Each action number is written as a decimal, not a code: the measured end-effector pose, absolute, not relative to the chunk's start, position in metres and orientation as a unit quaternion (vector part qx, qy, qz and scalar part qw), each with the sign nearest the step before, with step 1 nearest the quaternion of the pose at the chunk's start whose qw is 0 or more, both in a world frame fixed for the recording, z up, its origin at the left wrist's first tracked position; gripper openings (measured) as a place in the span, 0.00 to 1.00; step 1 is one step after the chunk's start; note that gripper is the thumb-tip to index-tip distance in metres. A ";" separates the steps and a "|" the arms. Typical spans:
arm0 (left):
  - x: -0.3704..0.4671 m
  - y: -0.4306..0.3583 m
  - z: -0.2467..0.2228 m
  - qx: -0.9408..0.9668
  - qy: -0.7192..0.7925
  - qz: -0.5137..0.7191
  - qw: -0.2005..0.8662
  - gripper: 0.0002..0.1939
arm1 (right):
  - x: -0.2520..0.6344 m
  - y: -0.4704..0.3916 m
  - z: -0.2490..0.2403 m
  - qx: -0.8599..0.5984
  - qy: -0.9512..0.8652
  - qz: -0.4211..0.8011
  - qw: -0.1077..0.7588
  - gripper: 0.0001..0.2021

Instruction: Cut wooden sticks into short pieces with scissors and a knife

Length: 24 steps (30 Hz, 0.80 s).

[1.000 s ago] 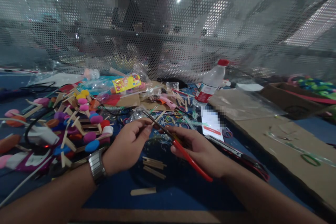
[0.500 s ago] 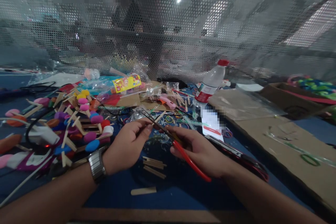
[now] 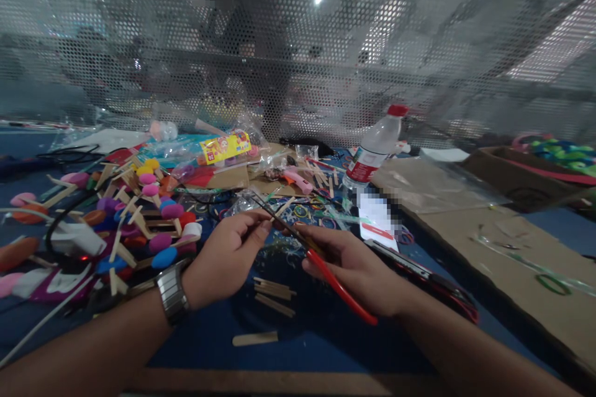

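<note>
My left hand (image 3: pixel 228 254), with a metal watch on its wrist, pinches a thin wooden craft stick (image 3: pixel 285 205) between thumb and forefinger. My right hand (image 3: pixel 351 263) is wrapped round red-handled scissors (image 3: pixel 343 293). Their blades point up and to the left and cross the stick by my left thumb; whether they are closed on it I cannot tell. Below my hands, several short cut stick pieces (image 3: pixel 274 289) lie on the blue table (image 3: pixel 321 347). Nearer the front edge lies one wider stick piece (image 3: pixel 255 339) with a rounded end.
Coloured pompom-like pieces with sticks (image 3: pixel 144 217) crowd the left, beside a white plug (image 3: pixel 77 239) and cables. A water bottle (image 3: pixel 375 146), a lit phone (image 3: pixel 376 217) and a utility knife (image 3: pixel 419 276) stand or lie right of centre. Cardboard (image 3: pixel 488 260) covers the right side.
Almost nothing differs. The scissors' red handle has swung very slightly down and to the right; my left hand and the stick keep their place.
</note>
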<state>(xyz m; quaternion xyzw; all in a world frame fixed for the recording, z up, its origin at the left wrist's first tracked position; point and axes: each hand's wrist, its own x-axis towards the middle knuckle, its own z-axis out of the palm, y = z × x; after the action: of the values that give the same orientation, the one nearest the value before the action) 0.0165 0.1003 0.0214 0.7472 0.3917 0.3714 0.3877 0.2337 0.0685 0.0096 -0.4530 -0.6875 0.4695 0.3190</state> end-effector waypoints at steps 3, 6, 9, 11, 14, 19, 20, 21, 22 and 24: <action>0.017 0.100 0.021 0.743 0.396 0.368 0.395 0.14 | 0.232 0.069 0.010 -0.456 -0.675 0.481 0.325 0.23; 0.017 0.100 0.022 0.740 0.400 0.368 0.398 0.14 | 0.233 0.069 0.010 -0.453 -0.672 0.489 0.323 0.23; 0.017 0.101 0.023 0.738 0.403 0.366 0.399 0.15 | 0.234 0.069 0.010 -0.447 -0.677 0.487 0.324 0.23; 0.017 0.100 0.023 0.730 0.406 0.363 0.412 0.15 | 0.234 0.068 0.011 -0.444 -0.681 0.484 0.323 0.22; 0.017 0.100 0.023 0.713 0.410 0.358 0.443 0.14 | 0.234 0.068 0.011 -0.447 -0.682 0.483 0.320 0.22; 0.018 0.098 0.022 0.661 0.393 0.357 0.531 0.11 | 0.233 0.067 0.013 -0.455 -0.678 0.480 0.320 0.24; 0.018 0.098 0.022 0.647 0.386 0.358 0.552 0.11 | 0.233 0.067 0.013 -0.455 -0.678 0.480 0.322 0.24; 0.017 0.098 0.022 0.634 0.379 0.360 0.570 0.13 | 0.233 0.067 0.014 -0.455 -0.678 0.480 0.322 0.24; 0.017 0.098 0.022 0.623 0.373 0.360 0.585 0.15 | 0.233 0.067 0.015 -0.456 -0.678 0.479 0.320 0.24; 0.016 0.097 0.023 0.612 0.359 0.360 0.606 0.20 | 0.233 0.066 0.016 -0.457 -0.680 0.479 0.314 0.23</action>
<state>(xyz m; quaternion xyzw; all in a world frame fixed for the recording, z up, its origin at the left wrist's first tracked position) 0.0162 0.0973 0.0227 0.6118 0.3593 0.3601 0.6058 0.2328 0.0660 0.0161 -0.4572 -0.6805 0.4786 0.3144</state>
